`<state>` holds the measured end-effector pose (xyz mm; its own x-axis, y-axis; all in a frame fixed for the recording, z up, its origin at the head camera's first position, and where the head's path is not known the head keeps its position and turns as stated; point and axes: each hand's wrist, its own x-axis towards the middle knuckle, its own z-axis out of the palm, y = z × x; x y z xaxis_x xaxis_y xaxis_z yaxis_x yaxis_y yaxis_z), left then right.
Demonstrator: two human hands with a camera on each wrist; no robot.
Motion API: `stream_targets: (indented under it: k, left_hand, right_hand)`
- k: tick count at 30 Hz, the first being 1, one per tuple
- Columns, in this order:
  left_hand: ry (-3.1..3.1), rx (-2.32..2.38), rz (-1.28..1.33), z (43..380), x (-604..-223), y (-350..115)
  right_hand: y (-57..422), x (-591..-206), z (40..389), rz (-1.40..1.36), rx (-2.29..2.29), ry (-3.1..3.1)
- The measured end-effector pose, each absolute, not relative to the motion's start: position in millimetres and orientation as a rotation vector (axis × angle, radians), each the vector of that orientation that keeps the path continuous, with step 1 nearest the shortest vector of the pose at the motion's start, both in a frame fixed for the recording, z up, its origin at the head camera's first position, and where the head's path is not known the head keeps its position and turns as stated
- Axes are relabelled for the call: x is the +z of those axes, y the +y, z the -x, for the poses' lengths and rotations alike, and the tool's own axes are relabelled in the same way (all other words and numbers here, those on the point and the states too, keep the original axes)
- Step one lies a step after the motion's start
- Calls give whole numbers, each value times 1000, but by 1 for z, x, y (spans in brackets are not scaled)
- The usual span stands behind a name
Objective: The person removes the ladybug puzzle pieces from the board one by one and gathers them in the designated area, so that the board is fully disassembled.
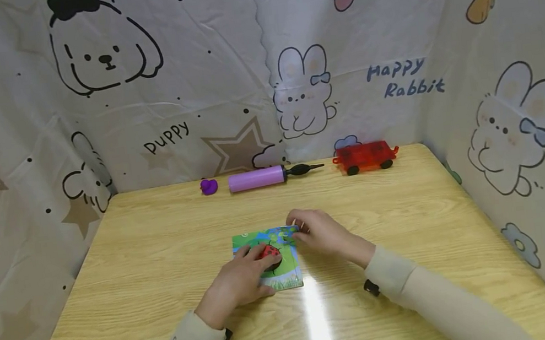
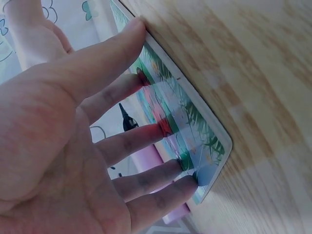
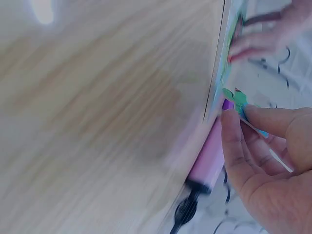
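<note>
A flat jigsaw puzzle with a ladybug picture lies on the table. My left hand spreads over its left and middle part, hiding some of the picture. In the left wrist view, straight fingertips of this hand press on the puzzle face, while the thumb touches its near edge. At the upper right corner of the puzzle is my right hand. Between thumb and fingers it pinches a green and blue puzzle piece, whose pale edge shows below the thumb in the right wrist view.
Along the back of the table sit a small purple duck, a purple hand pump with a black nozzle, and a red toy wagon. Printed cloth hangs around the back and sides of the wooden table.
</note>
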<state>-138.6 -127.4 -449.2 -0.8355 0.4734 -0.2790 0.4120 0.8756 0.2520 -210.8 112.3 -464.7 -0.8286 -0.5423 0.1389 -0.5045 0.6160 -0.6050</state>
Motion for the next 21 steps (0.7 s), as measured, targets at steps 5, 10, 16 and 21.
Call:
stream_targets:
  k: [5, 10, 16, 21]
  left_hand:
    - [2707, 259, -647, 138, -449, -127]
    - [2698, 276, -645, 136, -449, -128]
    - [2703, 294, -652, 136, -450, -128]
    - [2701, 310, -655, 137, -450, -128]
  right_hand:
    - [154, -467, 216, 780, -1016, 2797]
    - [203, -471, 214, 657, -1010, 2836]
    - [255, -468, 213, 524, -984, 2878]
    - [283, -467, 216, 435, -932, 2893]
